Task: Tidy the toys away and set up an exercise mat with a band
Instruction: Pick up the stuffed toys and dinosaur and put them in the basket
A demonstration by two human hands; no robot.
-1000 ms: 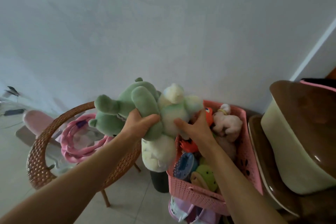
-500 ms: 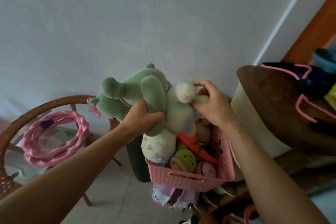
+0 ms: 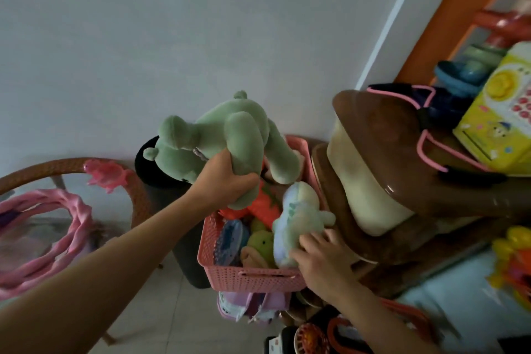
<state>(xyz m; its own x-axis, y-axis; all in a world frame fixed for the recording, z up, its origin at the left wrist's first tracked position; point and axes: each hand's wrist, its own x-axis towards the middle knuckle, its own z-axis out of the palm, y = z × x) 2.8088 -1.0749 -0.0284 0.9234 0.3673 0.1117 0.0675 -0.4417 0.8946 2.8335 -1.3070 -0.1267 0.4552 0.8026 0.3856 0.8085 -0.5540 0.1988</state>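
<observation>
My left hand (image 3: 225, 181) grips a green plush toy (image 3: 227, 138) by one leg and holds it above the back of a pink plastic basket (image 3: 253, 277). My right hand (image 3: 321, 256) holds a pale white-and-green plush toy (image 3: 298, 218) with curled fingers, low in the basket's right side. The basket is full of small toys, among them an orange one (image 3: 260, 205), a blue round one (image 3: 230, 241) and a green one (image 3: 260, 241). A black rolled mat (image 3: 161, 178) stands upright against the wall, left of the basket.
A round wicker-rimmed table (image 3: 138, 195) on the left carries a pink twisted ring (image 3: 66, 236) and a pink toy (image 3: 107, 174). Right of the basket stand a brown-lidded cream tub (image 3: 373, 181), a yellow toy box (image 3: 500, 112) and shelves. Purple packs (image 3: 253, 306) lie under the basket.
My right hand has brought the pale plush down from beside the green one into the basket's right side. The green plush stays up in my left hand. The view has swung right.
</observation>
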